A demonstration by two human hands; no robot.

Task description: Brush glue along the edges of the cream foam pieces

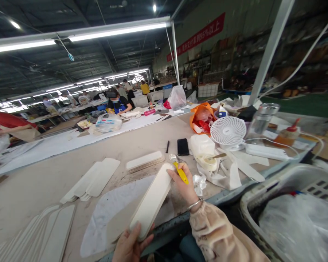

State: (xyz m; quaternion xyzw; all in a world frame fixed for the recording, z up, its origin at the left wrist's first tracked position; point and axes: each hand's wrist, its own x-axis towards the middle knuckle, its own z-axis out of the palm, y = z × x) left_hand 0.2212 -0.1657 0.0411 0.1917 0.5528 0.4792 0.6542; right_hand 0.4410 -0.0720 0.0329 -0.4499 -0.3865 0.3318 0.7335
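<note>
My left hand grips the near end of a long cream panel with rounded ends, which slants up and away over the table edge. Closed around a yellow-handled tool, my right hand also touches the panel's far end; the tool's working end is too small to make out. Beneath the panel lie a white sheet and a greyish flat piece. A short stack of similar panels sits just beyond. More panels are fanned out to the left, with a larger spread nearer me.
A black phone and a dark pen-like stick lie ahead. On the right are a white container, a white fan, a bottle with a red tip and a plastic basket. A co-worker sits across the table.
</note>
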